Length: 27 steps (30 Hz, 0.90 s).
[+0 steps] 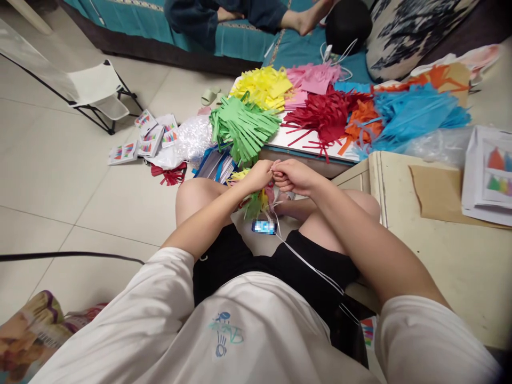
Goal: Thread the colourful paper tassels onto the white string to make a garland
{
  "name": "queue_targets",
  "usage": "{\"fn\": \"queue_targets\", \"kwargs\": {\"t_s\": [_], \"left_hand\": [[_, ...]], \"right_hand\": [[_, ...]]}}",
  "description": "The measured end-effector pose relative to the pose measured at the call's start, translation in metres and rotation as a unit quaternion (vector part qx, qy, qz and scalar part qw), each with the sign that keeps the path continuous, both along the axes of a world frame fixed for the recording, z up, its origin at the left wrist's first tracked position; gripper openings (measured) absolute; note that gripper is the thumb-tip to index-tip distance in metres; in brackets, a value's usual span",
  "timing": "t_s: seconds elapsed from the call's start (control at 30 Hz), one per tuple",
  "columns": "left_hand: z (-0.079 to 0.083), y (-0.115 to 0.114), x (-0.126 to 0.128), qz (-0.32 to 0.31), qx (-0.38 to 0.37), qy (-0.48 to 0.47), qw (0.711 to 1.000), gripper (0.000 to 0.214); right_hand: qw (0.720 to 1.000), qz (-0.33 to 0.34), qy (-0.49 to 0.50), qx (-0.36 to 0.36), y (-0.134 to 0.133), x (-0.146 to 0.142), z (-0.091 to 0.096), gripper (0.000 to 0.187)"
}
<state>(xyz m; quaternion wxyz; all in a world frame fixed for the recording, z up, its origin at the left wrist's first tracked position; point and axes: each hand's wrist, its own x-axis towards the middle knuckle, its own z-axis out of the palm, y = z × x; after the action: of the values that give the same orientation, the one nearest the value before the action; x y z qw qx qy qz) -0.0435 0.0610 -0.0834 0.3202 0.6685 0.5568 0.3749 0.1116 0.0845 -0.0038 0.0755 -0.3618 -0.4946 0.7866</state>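
My left hand and my right hand meet over my lap, fingers closed and fingertips touching. A thin white string runs up from my right thigh to them, and both seem to pinch it; its end in the fingers is too small to see. Just under my hands hangs a fringed paper tassel bunch in yellow, green and pink, partly hidden by my left wrist. Beyond my fingers lies a green fringed paper stack at the table's near edge.
Fringed paper in yellow, pink, dark red, orange and blue covers the low white table. A cream cabinet stands at right. Printed packets lie on the floor. Another person's legs rest on the sofa.
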Motion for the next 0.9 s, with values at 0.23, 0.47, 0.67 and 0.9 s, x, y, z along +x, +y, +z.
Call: {"fn": "queue_targets", "kwargs": {"t_s": [0.23, 0.47, 0.67, 0.9], "left_hand": [[-0.003, -0.006, -0.003, -0.047, -0.018, -0.094, 0.994, 0.012], [-0.005, -0.011, -0.017, -0.15, -0.057, -0.168, 0.973, 0.028], [-0.011, -0.005, -0.035, -0.127, -0.024, -0.24, 0.962, 0.039], [0.004, -0.023, -0.024, -0.081, 0.086, -0.061, 0.991, 0.033]], "right_hand": [[0.999, -0.029, -0.026, 0.027, -0.007, -0.003, 0.004, 0.041], [0.997, -0.014, -0.064, 0.028, -0.003, 0.0, 0.003, 0.04], [0.999, -0.012, -0.04, 0.022, 0.007, 0.009, 0.026, 0.041], [0.999, 0.018, -0.015, 0.043, 0.0, 0.019, 0.053, 0.043]]}}
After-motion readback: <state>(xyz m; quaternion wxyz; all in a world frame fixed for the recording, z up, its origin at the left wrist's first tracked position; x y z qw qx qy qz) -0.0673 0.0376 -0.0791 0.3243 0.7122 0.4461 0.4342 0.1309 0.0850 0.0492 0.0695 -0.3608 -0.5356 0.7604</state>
